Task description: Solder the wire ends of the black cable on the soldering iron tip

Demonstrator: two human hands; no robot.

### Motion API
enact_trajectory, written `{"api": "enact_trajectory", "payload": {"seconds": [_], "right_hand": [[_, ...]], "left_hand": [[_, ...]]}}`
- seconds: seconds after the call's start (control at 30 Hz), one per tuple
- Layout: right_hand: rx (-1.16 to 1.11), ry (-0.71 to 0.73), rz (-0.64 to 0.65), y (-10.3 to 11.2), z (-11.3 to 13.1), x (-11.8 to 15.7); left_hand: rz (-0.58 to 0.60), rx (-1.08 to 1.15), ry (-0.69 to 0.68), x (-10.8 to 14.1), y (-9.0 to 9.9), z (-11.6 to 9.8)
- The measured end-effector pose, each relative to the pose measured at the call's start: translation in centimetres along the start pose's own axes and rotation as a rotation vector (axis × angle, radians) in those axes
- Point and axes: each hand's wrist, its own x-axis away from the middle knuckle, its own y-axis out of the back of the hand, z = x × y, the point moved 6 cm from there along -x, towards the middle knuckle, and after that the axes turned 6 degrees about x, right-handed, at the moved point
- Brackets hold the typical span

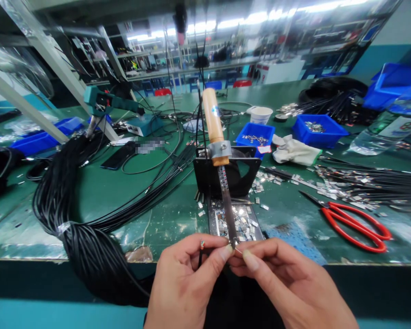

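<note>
A soldering iron (216,123) with a wooden handle is clamped on a black stand (205,178), its tip pointing down toward me. My left hand (192,274) is pinched just left of the tip, and a black cable end (202,253) with coloured wires shows between its fingers. Close to the right of the tip, my right hand (277,274) pinches a thin wire (239,250). What the fingertips hold at the tip itself is too small to make out. Small metal pieces (243,221) lie on the plate under the iron.
Red-handled scissors (356,224) lie at the right. A large black cable bundle (61,196) hangs over the table edge at the left. Behind the stand are blue bins (317,132), a glove (294,151), a white cup (261,115) and a bottle (383,132).
</note>
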Motion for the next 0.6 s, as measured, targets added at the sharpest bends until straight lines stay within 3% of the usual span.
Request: {"api": "enact_trajectory", "payload": {"seconds": [0.6], "right_hand": [[-0.108,-0.007,0.000,-0.2,-0.1,0.1]], "left_hand": [[0.018,0.050,0.054,0.0,0.2,0.9]]}}
